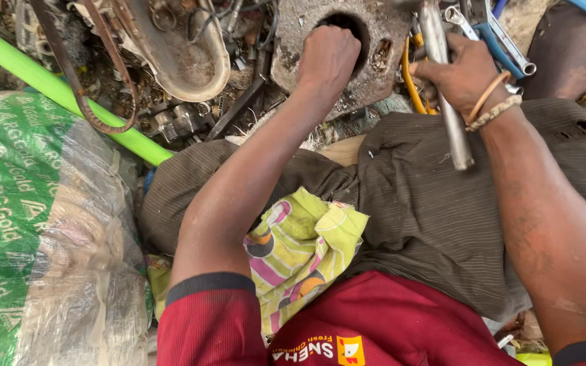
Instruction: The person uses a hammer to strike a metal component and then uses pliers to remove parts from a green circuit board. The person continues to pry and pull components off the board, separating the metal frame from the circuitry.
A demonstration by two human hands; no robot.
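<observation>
My left hand (pixel 328 57) is closed in a fist at the round hole of a rusty, dirt-caked metal block (pixel 381 30); whatever it holds is hidden by the fingers. My right hand (pixel 461 71) grips a long grey metal rod (pixel 445 88) that runs from the top edge down over my lap. Thread bracelets circle the right wrist. A patterned yellow and pink cloth (pixel 300 247) lies on my dark striped trousers (pixel 428 210).
A green pipe (pixel 62 95) slants across the upper left above a green and clear plastic sack (pixel 28 230). Greasy scrap parts, a curved metal cover (pixel 184 57), a chain, wrenches (pixel 490 34) and blue-handled tools crowd the ground ahead.
</observation>
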